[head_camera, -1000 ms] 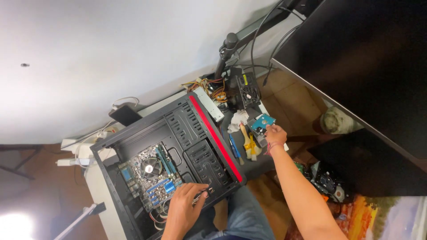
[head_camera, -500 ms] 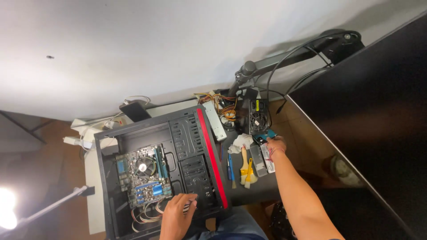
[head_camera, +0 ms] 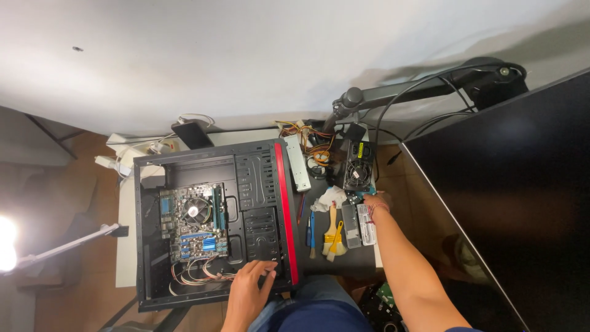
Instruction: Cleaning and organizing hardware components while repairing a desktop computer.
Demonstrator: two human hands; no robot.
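Observation:
A black computer case (head_camera: 147,203) with a red front strip lies open on its side, with a motherboard (head_camera: 190,221) inside. My left hand (head_camera: 249,288) rests with spread fingers on the case's near edge, beside the drive cage (head_camera: 261,230) and loose wires (head_camera: 196,273). My right hand (head_camera: 376,201) reaches across the dark table to the top end of two flat drives (head_camera: 358,224), just below a power supply with a fan (head_camera: 359,166). Its fingers curl over a small blue part. Whether they grip it is hidden.
Two yellow-handled brushes (head_camera: 332,232), a blue screwdriver (head_camera: 311,230) and a white cloth (head_camera: 329,198) lie between the case and the drives. A large dark monitor (head_camera: 510,209) on a black arm (head_camera: 430,86) fills the right. A bright lamp (head_camera: 6,243) shines at left.
The view has swung so the case sits more central. My left hand has moved from the motherboard's wires to the case edge. My right hand stays by the drives.

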